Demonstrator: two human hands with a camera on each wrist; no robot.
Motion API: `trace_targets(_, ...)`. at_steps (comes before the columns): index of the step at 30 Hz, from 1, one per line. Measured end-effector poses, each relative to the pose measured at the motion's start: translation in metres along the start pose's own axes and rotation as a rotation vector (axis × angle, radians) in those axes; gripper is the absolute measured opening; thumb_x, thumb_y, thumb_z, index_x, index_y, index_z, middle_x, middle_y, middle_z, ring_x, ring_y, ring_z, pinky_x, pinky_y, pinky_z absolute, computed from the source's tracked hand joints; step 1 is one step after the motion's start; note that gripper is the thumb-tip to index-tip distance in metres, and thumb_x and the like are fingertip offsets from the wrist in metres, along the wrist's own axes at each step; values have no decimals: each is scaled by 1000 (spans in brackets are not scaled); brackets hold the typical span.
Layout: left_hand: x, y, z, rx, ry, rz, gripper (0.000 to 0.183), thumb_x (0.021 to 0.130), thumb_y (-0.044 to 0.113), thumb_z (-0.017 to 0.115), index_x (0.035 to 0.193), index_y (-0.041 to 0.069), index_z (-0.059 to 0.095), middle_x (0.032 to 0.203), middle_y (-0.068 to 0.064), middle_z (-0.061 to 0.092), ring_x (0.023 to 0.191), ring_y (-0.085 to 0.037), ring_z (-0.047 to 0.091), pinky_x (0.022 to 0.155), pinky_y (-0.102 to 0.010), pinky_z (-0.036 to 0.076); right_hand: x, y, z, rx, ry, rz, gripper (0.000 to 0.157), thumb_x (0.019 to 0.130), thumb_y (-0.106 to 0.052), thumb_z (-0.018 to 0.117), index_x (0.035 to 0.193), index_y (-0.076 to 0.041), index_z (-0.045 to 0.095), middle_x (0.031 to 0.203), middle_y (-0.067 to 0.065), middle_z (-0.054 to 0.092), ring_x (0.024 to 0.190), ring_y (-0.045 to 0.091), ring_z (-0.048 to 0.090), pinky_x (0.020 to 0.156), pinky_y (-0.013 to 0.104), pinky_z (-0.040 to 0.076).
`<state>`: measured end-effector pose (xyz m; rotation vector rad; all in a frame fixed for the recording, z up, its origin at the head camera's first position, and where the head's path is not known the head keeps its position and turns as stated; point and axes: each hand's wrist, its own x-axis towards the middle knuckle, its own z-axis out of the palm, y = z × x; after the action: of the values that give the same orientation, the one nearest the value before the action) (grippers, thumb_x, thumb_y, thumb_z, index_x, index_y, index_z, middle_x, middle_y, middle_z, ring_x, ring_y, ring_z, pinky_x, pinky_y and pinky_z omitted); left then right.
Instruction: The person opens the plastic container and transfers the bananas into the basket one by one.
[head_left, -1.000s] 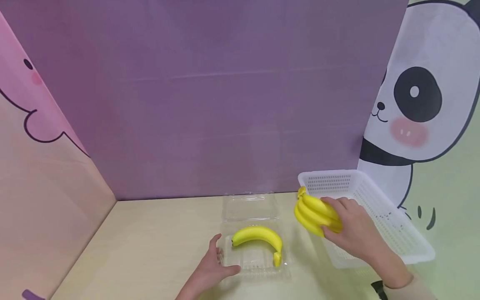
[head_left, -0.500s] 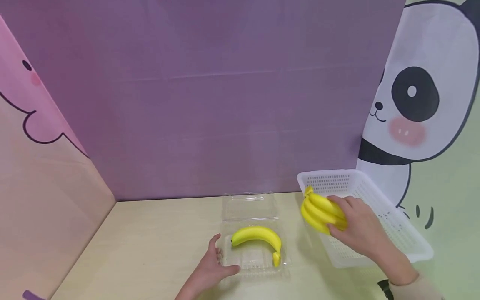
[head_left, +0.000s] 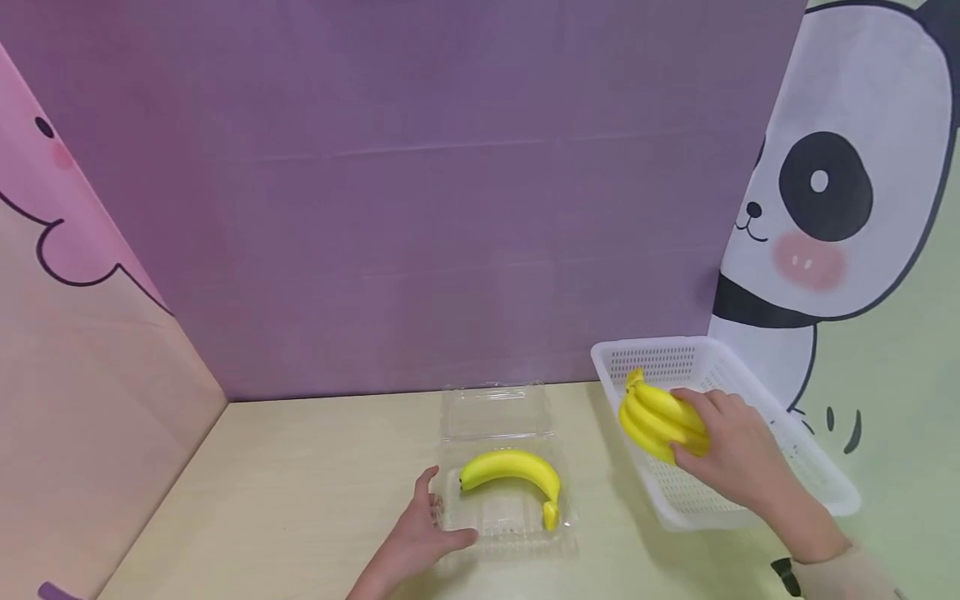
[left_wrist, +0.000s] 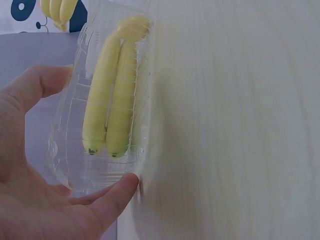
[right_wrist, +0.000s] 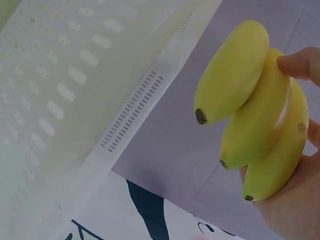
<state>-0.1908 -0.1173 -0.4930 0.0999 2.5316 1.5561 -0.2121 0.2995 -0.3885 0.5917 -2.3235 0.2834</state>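
My right hand (head_left: pixel 738 454) grips a bunch of yellow bananas (head_left: pixel 660 421) above the left side of a white perforated plastic basket (head_left: pixel 813 475). In the right wrist view, several blunt dark-tipped ends of the bananas (right_wrist: pixel 260 115) point out of the grip. My left hand (head_left: pixel 416 533) is spread round the left end of a clear plastic clamshell box (head_left: pixel 495 521) with its lid raised at the back. Inside lies a yellow banana piece (head_left: pixel 513 471); the left wrist view shows two bananas (left_wrist: pixel 110 95) meeting at one stem. Part of the left fingers is hidden behind the box wall.
The box and basket stand on a pale wooden table (head_left: pixel 300 500). A purple backdrop (head_left: pixel 375 208) rises behind it. A panda-printed panel (head_left: pixel 825 275) borders the right side, and a pink printed panel (head_left: pixel 90 375) the left.
My right hand has moved to the right with the banana bunch, from beside the basket's left rim to over it. My left hand and the clamshell box have stayed in place.
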Motion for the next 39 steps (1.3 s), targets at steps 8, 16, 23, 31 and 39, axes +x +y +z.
trace_targets(8,2,-3,0,4,1,-4,115,74,30,89,158,8,14,142,-38,45,123,-44,54,95,-57,46,-4,8,-1,-21,-20,30,59,64,-18,81,120,-9,63,89,7,62,73,24,49,61,36,32)
trace_targets(16,3,-2,0,11,4,-11,114,74,29,89,158,9,14,142,-38,45,124,-45,54,95,-57,46,-6,16,0,-29,-46,59,59,65,-18,82,120,-7,63,87,7,62,72,21,47,60,35,32)
trace_targets(23,3,-1,0,14,2,-11,114,75,29,89,158,8,15,142,-38,45,125,-45,53,95,-57,45,-8,23,3,-37,-76,75,59,66,-19,82,120,-7,63,88,7,61,71,19,46,59,35,32)
trace_targets(31,2,0,0,14,7,-11,113,74,29,89,157,8,15,142,-37,46,124,-45,54,95,-57,46,-9,32,7,-62,-160,94,59,68,-20,82,122,-6,62,87,6,58,71,19,45,59,34,31)
trace_targets(39,1,0,0,11,1,-10,113,74,30,89,158,8,15,142,-38,44,126,-45,53,94,-57,46,-7,44,10,-72,-218,121,58,71,-20,82,122,-2,61,91,12,62,71,22,47,60,35,33)
